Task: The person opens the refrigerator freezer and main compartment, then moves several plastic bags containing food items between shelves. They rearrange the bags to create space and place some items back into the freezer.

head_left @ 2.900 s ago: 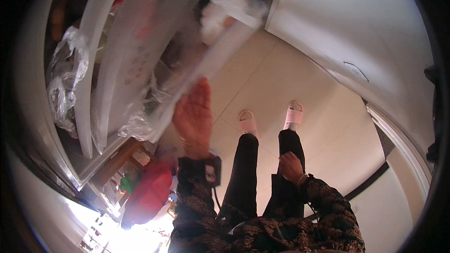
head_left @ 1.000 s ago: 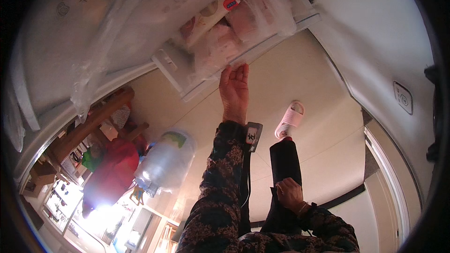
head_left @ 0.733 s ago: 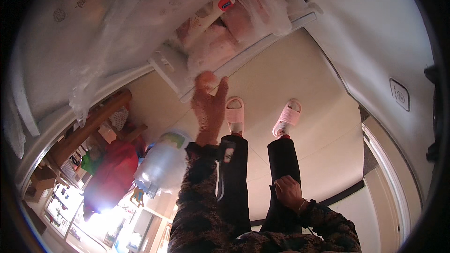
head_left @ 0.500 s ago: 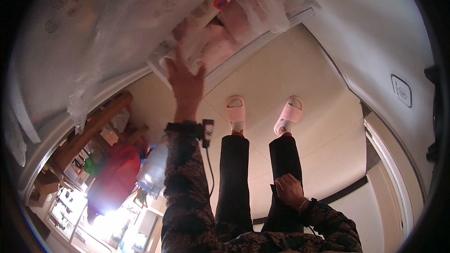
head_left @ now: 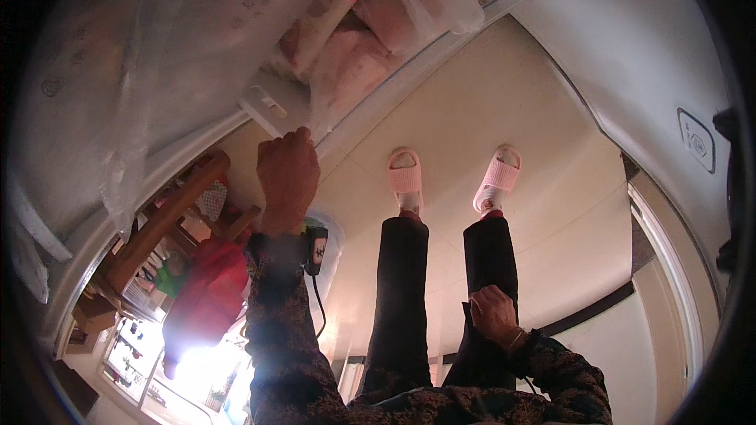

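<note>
My left hand is closed in a fist at the near left corner of an open freezer drawer. Its fingertips are turned away, so I cannot see what they hold, if anything. In the drawer lie pinkish frozen packages in clear plastic bags. Among them is a pale tube-shaped package with a red and blue label. My right hand is curled over my right thigh, with a small dark edge beside its fingers; what it grips is not clear.
A white door with a small panel curves along the right. Frosted plastic hangs at the left. A wooden rack and a red bag stand left of my arm. My pink slippers are on the pale floor.
My left hand has drawn back from over the packages toward me and left, its spread fingers now closed. The view has shifted slightly. My right hand stays on my thigh.
</note>
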A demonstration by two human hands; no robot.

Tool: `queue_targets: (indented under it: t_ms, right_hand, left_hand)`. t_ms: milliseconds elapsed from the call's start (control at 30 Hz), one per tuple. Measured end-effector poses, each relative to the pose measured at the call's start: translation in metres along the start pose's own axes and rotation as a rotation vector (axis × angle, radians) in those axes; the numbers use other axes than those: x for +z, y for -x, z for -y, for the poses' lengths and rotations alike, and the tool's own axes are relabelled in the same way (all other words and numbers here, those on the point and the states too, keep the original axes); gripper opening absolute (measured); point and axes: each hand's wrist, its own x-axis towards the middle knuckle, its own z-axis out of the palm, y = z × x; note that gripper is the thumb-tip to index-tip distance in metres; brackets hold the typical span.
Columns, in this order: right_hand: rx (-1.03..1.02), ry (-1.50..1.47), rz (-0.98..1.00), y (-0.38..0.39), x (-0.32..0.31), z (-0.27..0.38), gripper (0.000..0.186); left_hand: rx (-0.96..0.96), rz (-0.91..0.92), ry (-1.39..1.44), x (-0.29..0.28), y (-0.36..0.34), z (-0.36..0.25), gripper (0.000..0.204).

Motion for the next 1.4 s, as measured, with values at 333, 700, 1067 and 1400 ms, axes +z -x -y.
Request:
queue_targets:
  t_ms: [333, 700, 1067, 1400]
  right_hand:
    - [0.021, -0.040, -0.007, -0.001, 0.005, -0.001, 0.013]
    - [0.035, -0.077, -0.048, -0.006, 0.002, 0.004, 0.009]
    - [0.049, -0.063, -0.090, -0.005, -0.001, 0.003, 0.011]
    - [0.104, -0.116, -0.072, -0.004, -0.001, 0.001, 0.011]
  left_hand:
    - [0.027, 0.040, 0.005, -0.020, 0.019, -0.017, 0.010]
    - [0.252, -0.185, 0.272, -0.093, -0.049, -0.072, 0.041]
    - [0.627, -0.024, 0.004, -0.045, -0.205, -0.089, 0.034]
    - [0.397, -0.092, -0.145, -0.042, -0.166, -0.017, 0.005]
